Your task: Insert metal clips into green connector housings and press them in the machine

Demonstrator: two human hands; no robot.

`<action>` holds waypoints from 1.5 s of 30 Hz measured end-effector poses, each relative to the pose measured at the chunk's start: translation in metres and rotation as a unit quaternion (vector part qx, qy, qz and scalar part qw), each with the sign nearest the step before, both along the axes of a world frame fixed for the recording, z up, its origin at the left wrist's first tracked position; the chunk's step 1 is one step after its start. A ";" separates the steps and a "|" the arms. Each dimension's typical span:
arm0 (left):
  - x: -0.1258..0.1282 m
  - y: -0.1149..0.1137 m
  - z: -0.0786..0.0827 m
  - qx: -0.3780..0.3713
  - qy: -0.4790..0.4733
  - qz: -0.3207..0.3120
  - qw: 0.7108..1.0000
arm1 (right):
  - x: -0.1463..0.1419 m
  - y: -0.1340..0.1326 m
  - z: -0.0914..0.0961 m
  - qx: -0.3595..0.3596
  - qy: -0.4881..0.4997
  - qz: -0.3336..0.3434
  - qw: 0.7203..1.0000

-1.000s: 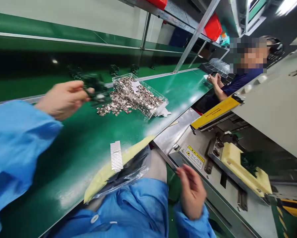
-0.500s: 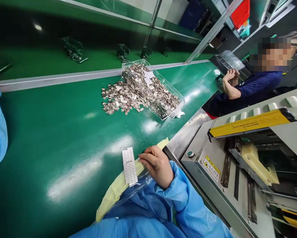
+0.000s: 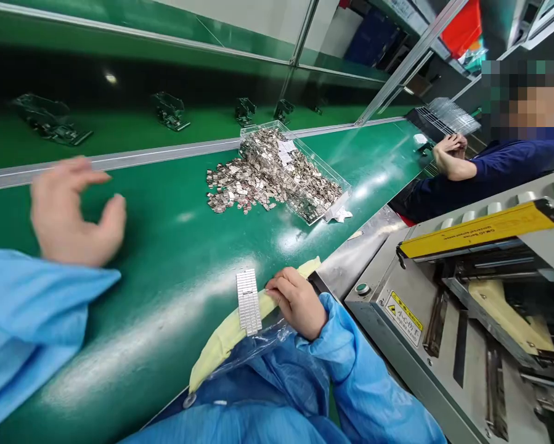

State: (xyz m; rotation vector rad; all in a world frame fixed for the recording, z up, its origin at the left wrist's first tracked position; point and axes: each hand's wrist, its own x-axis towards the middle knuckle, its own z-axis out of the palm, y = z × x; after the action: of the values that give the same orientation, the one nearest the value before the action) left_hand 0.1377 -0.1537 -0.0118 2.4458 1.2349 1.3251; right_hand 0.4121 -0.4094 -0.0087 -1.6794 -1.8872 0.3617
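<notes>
Along the lower edge of the frame, the person's blue garment (image 3: pixel 221 425) fills the foreground. At lower centre, the right hand (image 3: pixel 299 305) has its fingers drawn together at the inner edge of a pale yellow strip (image 3: pixel 212 354); whether they pinch anything small cannot be told. Just beside them, a block of narrow silver bars (image 3: pixel 248 302) lies across the strip, with clear plastic film (image 3: pixel 262 342) below it.

At left, the left hand (image 3: pixel 76 216) hovers over the green bench (image 3: pixel 166 246), thumb and fingers apart, nothing between them.

At lower right stands a grey machine (image 3: pixel 366 308) with a round green button (image 3: pixel 362 288). Its yellow-and-white label (image 3: pixel 403 317) reads "小心伤手" above "INJURE HAND"; the smaller characters in its yellow band are unclear. Print on the yellow bar (image 3: pixel 480 231) is upside down and too small to read surely.

At centre, small metal pieces (image 3: pixel 240 185) spill beside a clear box (image 3: pixel 320 213) full of them. Beyond the metal rail (image 3: pixel 166 154), dark green parts (image 3: pixel 170 111) stand in a row across the upper left. At upper right, a co-worker in navy (image 3: pixel 498 163) brings both hands (image 3: pixel 452 145) together.
</notes>
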 end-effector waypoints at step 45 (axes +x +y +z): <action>0.056 -0.155 -0.004 -0.077 0.130 -0.362 0.920 | -0.044 0.004 0.013 0.028 -0.179 0.007 0.983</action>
State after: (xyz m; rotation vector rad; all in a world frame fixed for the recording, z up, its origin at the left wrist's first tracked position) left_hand 0.1933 -0.3089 -0.0160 2.6053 0.3398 0.6859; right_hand 0.3679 -0.4053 0.0039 -1.7856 -2.1420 0.0079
